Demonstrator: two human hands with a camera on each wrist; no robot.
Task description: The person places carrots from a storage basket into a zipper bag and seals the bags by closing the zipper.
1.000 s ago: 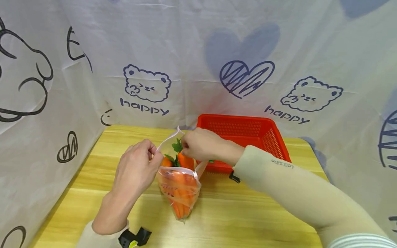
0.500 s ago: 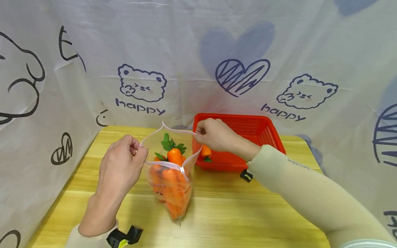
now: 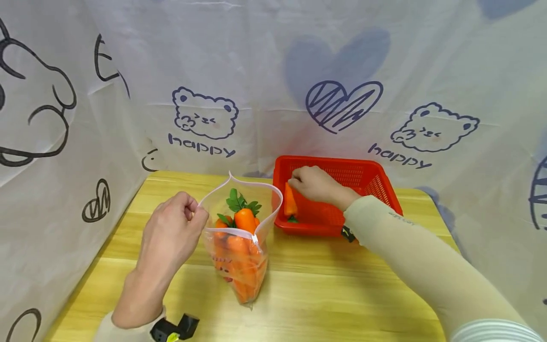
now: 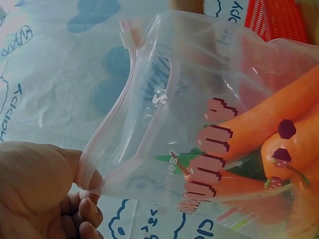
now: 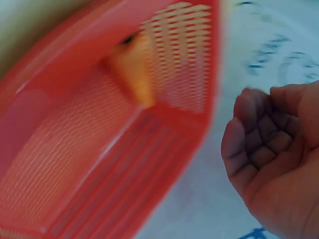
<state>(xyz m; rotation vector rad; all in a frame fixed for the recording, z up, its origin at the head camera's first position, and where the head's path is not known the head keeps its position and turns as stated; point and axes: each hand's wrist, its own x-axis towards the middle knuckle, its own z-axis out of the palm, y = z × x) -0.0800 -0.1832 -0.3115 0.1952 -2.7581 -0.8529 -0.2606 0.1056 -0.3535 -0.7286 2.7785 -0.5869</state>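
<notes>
My left hand (image 3: 173, 230) pinches the left edge of the mouth of a clear zip bag (image 3: 232, 249) between thumb and finger. In the left wrist view, thumb and finger grip the bag's pink-lined rim. The bag stands with its mouth spread wide, full of orange carrots (image 4: 279, 109) with green leaf tops. Over the red basket (image 3: 307, 229) is my right hand (image 3: 316, 183), its fingers loosely curled with nothing in them. One carrot (image 3: 290, 202) leans inside the basket's left end, just below that hand, leaf end down.
The yellow wooden table (image 3: 333, 294) carries the bag at its middle and the basket at the back right. A white printed cloth (image 3: 265, 85) hangs close behind and along the left side.
The right hand was at the bag's mouth, held its right edge half a second ago, then let go and moved right over the basket. The left hand keeps its hold on the bag.
</notes>
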